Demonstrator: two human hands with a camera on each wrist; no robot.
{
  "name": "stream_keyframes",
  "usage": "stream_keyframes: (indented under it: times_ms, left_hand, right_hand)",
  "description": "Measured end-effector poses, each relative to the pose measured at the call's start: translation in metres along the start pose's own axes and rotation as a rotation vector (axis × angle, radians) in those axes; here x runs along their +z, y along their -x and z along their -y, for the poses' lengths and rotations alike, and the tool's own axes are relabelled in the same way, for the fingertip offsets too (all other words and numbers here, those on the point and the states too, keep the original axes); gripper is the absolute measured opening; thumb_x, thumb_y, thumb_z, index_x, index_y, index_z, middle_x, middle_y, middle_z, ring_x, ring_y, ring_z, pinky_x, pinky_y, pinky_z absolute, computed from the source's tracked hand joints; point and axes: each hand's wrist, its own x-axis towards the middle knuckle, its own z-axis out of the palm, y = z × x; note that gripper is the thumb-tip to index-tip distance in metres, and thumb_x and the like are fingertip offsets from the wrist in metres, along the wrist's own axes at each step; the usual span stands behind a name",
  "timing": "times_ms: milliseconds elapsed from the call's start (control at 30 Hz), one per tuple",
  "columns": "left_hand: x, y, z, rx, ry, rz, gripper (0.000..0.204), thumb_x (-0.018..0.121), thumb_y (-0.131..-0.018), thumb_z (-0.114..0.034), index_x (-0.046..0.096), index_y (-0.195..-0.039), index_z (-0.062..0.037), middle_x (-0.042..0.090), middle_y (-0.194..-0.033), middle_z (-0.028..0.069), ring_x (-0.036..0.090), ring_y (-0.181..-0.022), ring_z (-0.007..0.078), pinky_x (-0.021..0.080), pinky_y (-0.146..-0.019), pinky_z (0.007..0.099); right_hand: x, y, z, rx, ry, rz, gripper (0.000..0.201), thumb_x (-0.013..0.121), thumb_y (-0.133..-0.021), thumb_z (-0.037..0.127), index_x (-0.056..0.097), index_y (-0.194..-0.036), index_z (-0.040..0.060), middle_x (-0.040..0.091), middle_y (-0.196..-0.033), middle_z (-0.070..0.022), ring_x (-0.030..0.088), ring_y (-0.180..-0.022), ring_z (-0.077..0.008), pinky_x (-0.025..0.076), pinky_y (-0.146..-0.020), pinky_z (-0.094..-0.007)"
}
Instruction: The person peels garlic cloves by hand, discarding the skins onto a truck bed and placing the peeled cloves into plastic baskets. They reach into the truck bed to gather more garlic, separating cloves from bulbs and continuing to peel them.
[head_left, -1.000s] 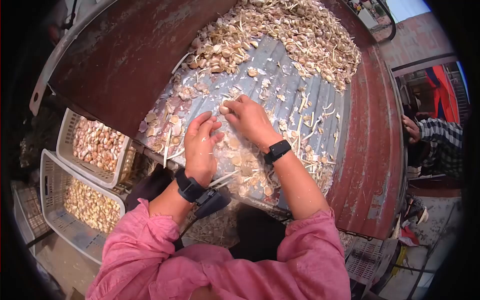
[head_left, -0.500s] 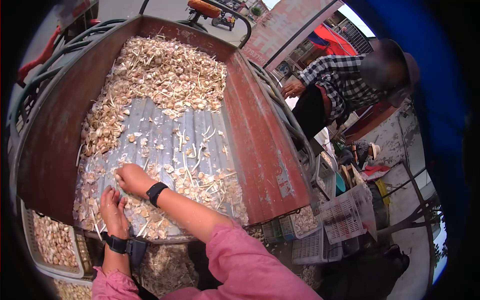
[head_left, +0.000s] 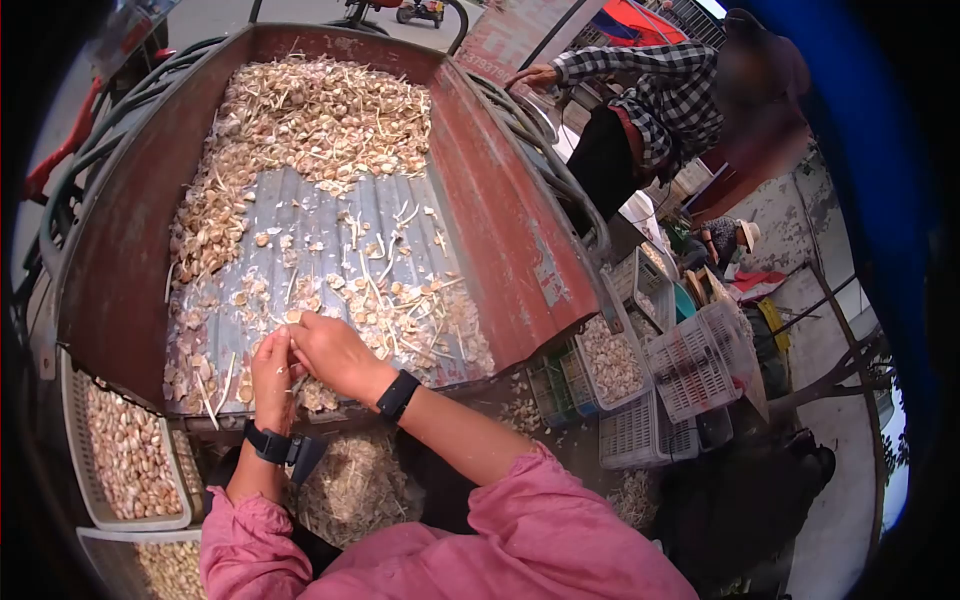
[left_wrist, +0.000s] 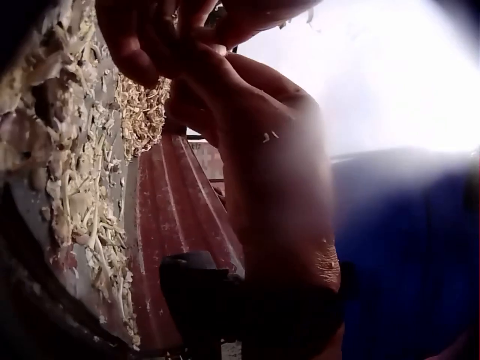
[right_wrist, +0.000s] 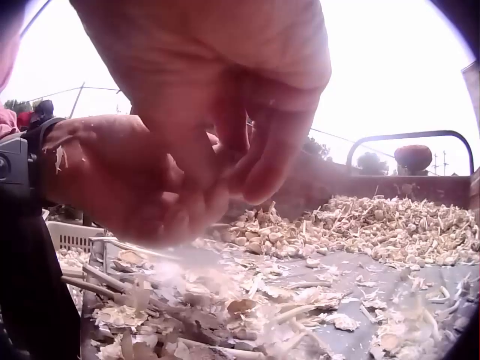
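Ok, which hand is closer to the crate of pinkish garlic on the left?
Left. The left hand is at the cart's near edge, up and right of the crate; the right hand is farther right from it.

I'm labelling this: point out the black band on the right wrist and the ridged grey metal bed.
Black band [head_left: 399, 395]: head view, outer face.
Ridged grey metal bed [head_left: 390, 190]: head view, bare far part.

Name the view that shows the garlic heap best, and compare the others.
The head view: it looks down on the whole garlic heap, unobstructed. The right wrist view shows it side-on, cut off at the edge; the left wrist view, only a sliver.
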Motion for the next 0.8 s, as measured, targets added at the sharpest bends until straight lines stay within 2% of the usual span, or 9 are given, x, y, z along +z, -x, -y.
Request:
stream_keyframes:
  times_ms: [167, 300, 467, 500, 567, 700, 733, 767, 800]
  left_hand:
    - [0.000, 0.032, 0.008, -0.041, -0.124, 0.181, 0.026, 0.045, -0.087, -0.028, 0.055, -0.092, -0.0044, 0.055, -0.069, -0.0008, 0.052, -0.059, 0.0051, 0.041, -0.049, 0.0159]
    - [0.003, 0.078, 0.003, -0.113, 0.120, 0.206, 0.020, 0.051, -0.085, -0.018, 0.054, -0.095, -0.0012, 0.057, -0.077, 0.0016, 0.053, -0.062, 0.0062, 0.044, -0.052, 0.0169]
    - [0.013, 0.129, -0.008, -0.021, 0.144, 0.149, 0.018, 0.055, -0.081, -0.011, 0.054, -0.095, 0.0006, 0.057, -0.081, 0.0041, 0.055, -0.066, 0.0093, 0.048, -0.061, 0.0200]
    - [0.015, 0.139, -0.008, 0.090, 0.065, 0.168, 0.017, 0.056, -0.080, -0.009, 0.054, -0.094, 0.0007, 0.057, -0.081, 0.0041, 0.055, -0.068, 0.0097, 0.047, -0.062, 0.0205]
    - [0.017, 0.160, -0.012, 0.204, -0.022, 0.180, 0.015, 0.056, -0.079, -0.006, 0.054, -0.093, 0.0008, 0.057, -0.081, 0.0041, 0.055, -0.069, 0.0101, 0.046, -0.064, 0.0210]
    - [0.031, 0.190, -0.023, 0.662, -0.295, 0.115, 0.010, 0.061, -0.073, 0.001, 0.056, -0.082, 0.0004, 0.052, -0.082, 0.0039, 0.051, -0.073, 0.0083, 0.043, -0.064, 0.0206]
    - [0.034, 0.198, -0.033, 0.825, -0.464, 0.076, 0.011, 0.061, -0.072, 0.001, 0.057, -0.081, -0.0004, 0.053, -0.082, 0.0062, 0.052, -0.072, 0.0105, 0.043, -0.063, 0.0212]
    - [0.036, 0.203, -0.038, 0.999, -0.620, 0.049, 0.013, 0.062, -0.070, 0.002, 0.057, -0.082, -0.0012, 0.054, -0.082, 0.0083, 0.053, -0.071, 0.0146, 0.043, -0.062, 0.0231]
    - [0.041, 0.210, -0.041, 0.994, -0.571, 0.042, 0.015, 0.063, -0.069, 0.002, 0.058, -0.082, -0.0018, 0.056, -0.081, 0.0086, 0.054, -0.072, 0.0178, 0.044, -0.062, 0.0252]
  right_hand:
    - [-0.026, 0.034, 0.020, 0.084, -0.060, 0.020, 0.013, 0.056, -0.070, 0.005, 0.053, -0.083, 0.0020, 0.047, -0.075, -0.0141, 0.051, -0.065, -0.0313, 0.041, -0.055, -0.0378]
    - [-0.046, 0.057, 0.043, 0.001, -0.133, -0.002, 0.019, 0.056, -0.068, 0.003, 0.054, -0.087, 0.0031, 0.046, -0.076, -0.0131, 0.051, -0.068, -0.0299, 0.041, -0.058, -0.0358]
    - [-0.071, 0.076, 0.068, 0.121, -0.455, 0.025, 0.011, 0.057, -0.075, 0.009, 0.058, -0.081, 0.0011, 0.055, -0.076, -0.0059, 0.053, -0.067, -0.0122, 0.043, -0.056, -0.0230]
    - [-0.080, 0.078, 0.077, 0.111, -0.455, 0.023, 0.011, 0.057, -0.075, 0.009, 0.058, -0.081, 0.0011, 0.055, -0.076, -0.0059, 0.053, -0.067, -0.0122, 0.043, -0.056, -0.0230]
    - [-0.097, 0.082, 0.092, 0.411, -0.630, 0.174, 0.012, 0.057, -0.077, 0.013, 0.057, -0.079, 0.0011, 0.055, -0.063, -0.0017, 0.052, -0.057, -0.0078, 0.042, -0.049, -0.0210]
    - [-0.101, 0.095, 0.109, 0.298, -0.547, -0.006, 0.019, 0.058, -0.077, 0.018, 0.055, -0.071, 0.0002, 0.053, -0.055, -0.0011, 0.048, -0.048, -0.0065, 0.037, -0.044, -0.0216]
    - [-0.106, 0.097, 0.112, 0.265, -0.423, -0.013, 0.024, 0.057, -0.078, 0.023, 0.054, -0.069, 0.0003, 0.052, -0.054, -0.0034, 0.046, -0.047, -0.0076, 0.036, -0.044, -0.0230]
    - [-0.113, 0.099, 0.117, 0.330, -0.361, 0.050, 0.033, 0.054, -0.077, 0.030, 0.054, -0.066, -0.0012, 0.050, -0.052, -0.0120, 0.050, -0.048, -0.0190, 0.037, -0.046, -0.0307]
    - [-0.114, 0.102, 0.119, 0.275, -0.427, 0.084, 0.035, 0.049, -0.081, 0.030, 0.054, -0.066, -0.0009, 0.048, -0.052, -0.0139, 0.049, -0.047, -0.0208, 0.036, -0.046, -0.0321]
